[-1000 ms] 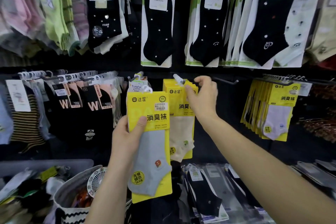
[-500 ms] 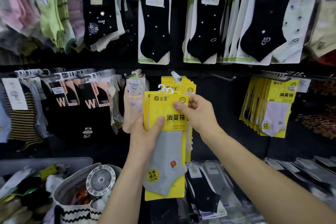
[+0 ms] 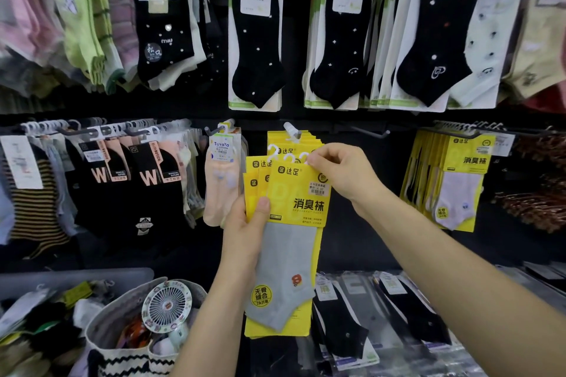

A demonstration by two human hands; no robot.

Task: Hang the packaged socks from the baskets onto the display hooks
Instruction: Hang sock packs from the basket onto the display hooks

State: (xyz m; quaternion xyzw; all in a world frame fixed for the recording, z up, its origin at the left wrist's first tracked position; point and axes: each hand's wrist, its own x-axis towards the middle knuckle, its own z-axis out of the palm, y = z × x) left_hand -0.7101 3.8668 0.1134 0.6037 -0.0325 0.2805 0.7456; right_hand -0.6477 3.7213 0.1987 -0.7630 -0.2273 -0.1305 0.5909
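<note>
Dark shop wall hung with rows of socks fills the background. Close in front of it, a fanned bunch of yellow sock packs (image 3: 298,202) is held up just below a display hook (image 3: 290,129) that already carries matching packs.

These packs look light and flat. The card backing should give them some stiffness, while the soft grey sock inside adds little weight. Their glossy fronts probably slide over one another, so the bunch needs a firm squeeze. The best place to take hold for hanging is likely the white hanger loops (image 3: 288,157) at the top, which look thin and could bend.

The left hand (image 3: 245,229) grips the bunch at its left edge, with its thumb (image 3: 260,208) pressed across the front. The right hand (image 3: 343,177) has its fingers curled, pinching the top of the front pack at its loop.

The basket (image 3: 128,361) sits low on the left, well apart from the packs.
</note>
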